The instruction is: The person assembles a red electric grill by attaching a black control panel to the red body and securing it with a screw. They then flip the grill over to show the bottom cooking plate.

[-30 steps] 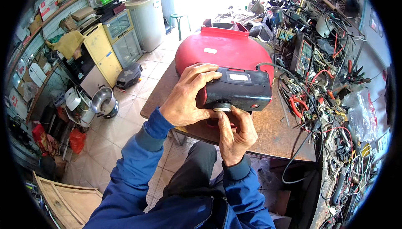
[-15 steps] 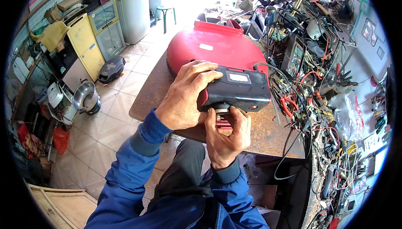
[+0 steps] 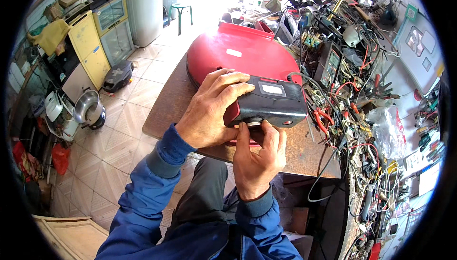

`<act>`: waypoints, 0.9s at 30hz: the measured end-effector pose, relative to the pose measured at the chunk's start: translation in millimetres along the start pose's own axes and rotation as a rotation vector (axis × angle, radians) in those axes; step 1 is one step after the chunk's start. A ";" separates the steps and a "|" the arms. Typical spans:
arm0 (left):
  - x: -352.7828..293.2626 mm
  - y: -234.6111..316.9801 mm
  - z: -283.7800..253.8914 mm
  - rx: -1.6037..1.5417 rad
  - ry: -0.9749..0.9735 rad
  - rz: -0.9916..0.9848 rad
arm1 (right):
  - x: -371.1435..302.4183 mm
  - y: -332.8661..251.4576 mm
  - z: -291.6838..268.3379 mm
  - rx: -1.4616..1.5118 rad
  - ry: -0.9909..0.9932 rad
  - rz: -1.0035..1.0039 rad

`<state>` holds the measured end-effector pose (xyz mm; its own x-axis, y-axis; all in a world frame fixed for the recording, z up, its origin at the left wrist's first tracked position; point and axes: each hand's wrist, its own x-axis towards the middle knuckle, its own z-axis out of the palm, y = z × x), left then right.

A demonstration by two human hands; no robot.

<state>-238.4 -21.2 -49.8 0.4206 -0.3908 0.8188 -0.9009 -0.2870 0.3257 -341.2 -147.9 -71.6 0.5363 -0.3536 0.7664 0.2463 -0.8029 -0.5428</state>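
A red, round electric griddle (image 3: pixel 259 60) rests on the brown wooden table, its black control box (image 3: pixel 283 105) facing me. My left hand (image 3: pixel 207 107) is wrapped over the left end of this box, fingers on top, thumb near its front. With thumb and fingertips, my right hand (image 3: pixel 258 165) pinches a round knob (image 3: pixel 253 122) on the box's front. The fingers hide most of the knob. A dark cord (image 3: pixel 312 77) leaves the far right corner of the box.
Tangled wires, pliers (image 3: pixel 323 119) and parts pile up along the right side. A clear plastic bag (image 3: pixel 386 134) lies among them. On the tiled floor at left stand a metal pot (image 3: pixel 89 109) and a black case (image 3: pixel 118 76). Farther back is a green stool (image 3: pixel 180 15).
The whole view has shifted slightly. Both hands keep their places on the control box and knob, with the right fingers changing only a little.
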 end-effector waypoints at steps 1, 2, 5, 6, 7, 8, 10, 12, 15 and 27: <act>0.1 -0.2 -0.4 0.006 0.001 0.003 | 0.7 -1.6 -0.8 -0.008 -0.008 -0.004; 0.3 -0.5 -0.2 0.003 0.007 0.007 | 1.0 -2.5 -0.9 -0.017 -0.016 -0.008; 0.0 -1.5 1.2 -0.005 0.027 0.018 | -2.6 -0.6 1.0 -0.110 -0.024 -0.047; 0.0 -1.8 1.8 -0.008 0.037 0.022 | -1.9 -2.4 0.4 -0.137 -0.038 -0.046; -0.6 -1.9 3.1 -0.011 0.045 0.025 | -0.6 -5.4 -1.3 -0.166 -0.052 -0.042; -0.6 -2.5 3.8 -0.013 0.050 0.025 | 0.6 -7.8 -2.2 -0.194 -0.067 -0.039; 0.3 -2.9 4.1 -0.017 0.057 0.028 | 1.6 -12.5 -0.5 -0.220 -0.064 -0.026; -1.0 -1.2 5.0 -0.017 0.052 0.017 | -3.8 -7.4 2.4 -0.201 -0.004 -0.052; 1.4 -0.7 2.6 -0.003 0.042 0.015 | -6.9 0.8 6.7 -0.143 0.084 -0.058; 0.0 -1.1 3.4 0.015 0.026 0.015 | -5.0 0.9 9.6 -0.209 0.150 -0.250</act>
<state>-237.0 -23.9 -51.8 0.4038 -0.3721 0.8358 -0.9052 -0.2945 0.3062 -335.9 -142.3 -79.2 0.3519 -0.1882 0.9169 0.1758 -0.9488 -0.2623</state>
